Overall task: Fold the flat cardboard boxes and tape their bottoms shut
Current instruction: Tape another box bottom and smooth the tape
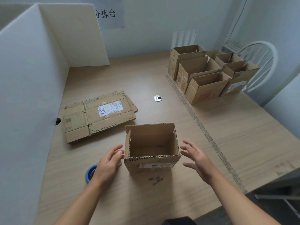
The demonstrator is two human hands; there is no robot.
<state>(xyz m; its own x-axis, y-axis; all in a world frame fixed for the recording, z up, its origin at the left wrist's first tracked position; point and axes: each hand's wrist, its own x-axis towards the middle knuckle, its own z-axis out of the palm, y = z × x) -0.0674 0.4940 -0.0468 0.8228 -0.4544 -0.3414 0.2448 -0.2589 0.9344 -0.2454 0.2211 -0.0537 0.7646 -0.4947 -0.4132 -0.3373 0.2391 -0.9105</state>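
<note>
step: box [152,148] stands folded, open-topped, lower centre of desk [227,135] | left hand [110,161], right hand [197,157]: fingers spread, empty, flanking it | next: probably shift it to finished boxes [209,73] upper right, take flat stack [99,114]

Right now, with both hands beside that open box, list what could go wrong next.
1. The small box stands loose between the open left hand and right hand; a one-sided squeeze could tip or crush it.
2. The tape roll lies under the left wrist and could get knocked.
3. The flat boxes are stacked unevenly and may slide.
</note>
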